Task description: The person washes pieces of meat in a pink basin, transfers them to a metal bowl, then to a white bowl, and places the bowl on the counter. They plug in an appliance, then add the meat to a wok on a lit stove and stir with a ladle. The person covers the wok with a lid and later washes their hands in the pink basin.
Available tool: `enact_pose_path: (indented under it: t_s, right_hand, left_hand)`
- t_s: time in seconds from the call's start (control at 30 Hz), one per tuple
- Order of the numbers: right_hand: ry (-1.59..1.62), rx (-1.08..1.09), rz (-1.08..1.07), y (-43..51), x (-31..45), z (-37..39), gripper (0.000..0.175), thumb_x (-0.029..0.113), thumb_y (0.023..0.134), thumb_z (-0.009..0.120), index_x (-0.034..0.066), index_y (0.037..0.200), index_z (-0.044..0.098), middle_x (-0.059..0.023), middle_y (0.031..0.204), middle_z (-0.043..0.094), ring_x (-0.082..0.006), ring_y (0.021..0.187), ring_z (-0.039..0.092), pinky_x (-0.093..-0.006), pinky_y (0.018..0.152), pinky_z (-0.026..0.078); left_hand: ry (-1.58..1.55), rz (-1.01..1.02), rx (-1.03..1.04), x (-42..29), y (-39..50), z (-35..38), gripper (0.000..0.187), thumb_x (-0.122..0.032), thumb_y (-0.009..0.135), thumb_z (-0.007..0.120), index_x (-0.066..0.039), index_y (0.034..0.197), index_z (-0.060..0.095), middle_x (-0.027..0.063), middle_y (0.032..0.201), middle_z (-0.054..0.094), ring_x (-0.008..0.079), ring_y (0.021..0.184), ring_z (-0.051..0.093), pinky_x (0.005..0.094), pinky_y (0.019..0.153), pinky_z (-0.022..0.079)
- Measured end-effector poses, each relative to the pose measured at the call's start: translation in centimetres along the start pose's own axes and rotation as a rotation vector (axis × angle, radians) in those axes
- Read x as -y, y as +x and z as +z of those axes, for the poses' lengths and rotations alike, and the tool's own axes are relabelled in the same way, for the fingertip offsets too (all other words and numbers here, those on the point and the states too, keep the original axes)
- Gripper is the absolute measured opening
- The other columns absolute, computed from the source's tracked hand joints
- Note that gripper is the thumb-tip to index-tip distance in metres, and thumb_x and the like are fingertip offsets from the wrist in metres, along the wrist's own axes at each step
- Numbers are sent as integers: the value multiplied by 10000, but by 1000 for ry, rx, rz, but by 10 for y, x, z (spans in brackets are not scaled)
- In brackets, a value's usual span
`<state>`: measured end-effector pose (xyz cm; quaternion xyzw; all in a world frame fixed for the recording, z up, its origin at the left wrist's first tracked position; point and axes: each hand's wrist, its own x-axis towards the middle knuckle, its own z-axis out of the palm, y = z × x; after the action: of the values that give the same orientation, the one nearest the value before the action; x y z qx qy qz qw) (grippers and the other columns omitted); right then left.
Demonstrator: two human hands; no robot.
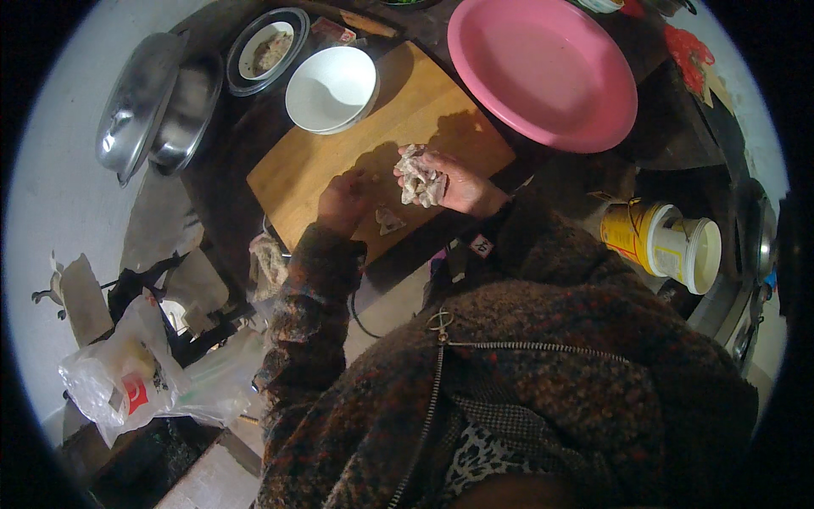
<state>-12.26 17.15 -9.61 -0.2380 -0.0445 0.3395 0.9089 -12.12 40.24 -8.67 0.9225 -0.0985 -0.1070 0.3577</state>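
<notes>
My right hand, palm up over the wooden cutting board, holds a heap of pale food pieces, perhaps meat. To its left is my left hand, in shadow above the board. Its fingers are curled, and whether anything is between them is hidden. One loose pale piece lies on the board between the hands, near the front edge. Beyond my left hand, a white bowl that looks stacked in another stands on the board's far left part.
A pink plastic basin stands beyond the board at right. Metal basins lean at far left, near a small bowl of food on a round dish. Plastic buckets are at right, plastic bags at lower left.
</notes>
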Motion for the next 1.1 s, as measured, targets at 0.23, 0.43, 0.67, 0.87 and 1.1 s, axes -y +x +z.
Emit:
enact_pose_path:
  t_s: [0.23,0.43,0.67,0.87,1.1]
  right_hand:
    - [-123,-90,-22,-2,1,1,304,187,909,450,95,1199,447,-81,1070,561,-204,933,561,-351,701,487]
    - [34,-63,-31,-3,5,4,303,206,895,479,91,1175,457,-81,1027,567,-199,888,570,-347,671,491]
    - [-30,-28,-9,-4,4,5,273,213,892,477,89,1135,479,-83,997,568,-186,874,567,-338,670,486]
    - [-54,-18,-6,-4,3,0,317,215,893,480,83,1181,465,-108,1019,562,-191,907,564,-333,689,489]
    - [-86,-133,30,-13,8,21,140,241,893,500,116,957,505,-21,833,550,-150,725,564,-284,573,469]
  left_hand:
    - [283,233,129,25,17,46,401,-164,702,663,-42,1058,524,124,940,567,294,900,513,363,800,410]
    - [182,167,130,-1,-31,44,342,-201,692,677,-114,1007,575,154,980,508,389,936,504,437,790,447]
    - [274,266,142,-3,-31,43,340,-251,737,646,-135,1035,531,154,929,495,366,873,519,430,717,459]
    - [267,138,132,4,-30,46,303,-279,748,635,-103,967,518,171,905,501,360,793,544,433,691,461]
    - [1,-13,247,-39,-37,28,217,-270,806,561,-63,869,574,163,829,576,335,772,548,421,647,440]
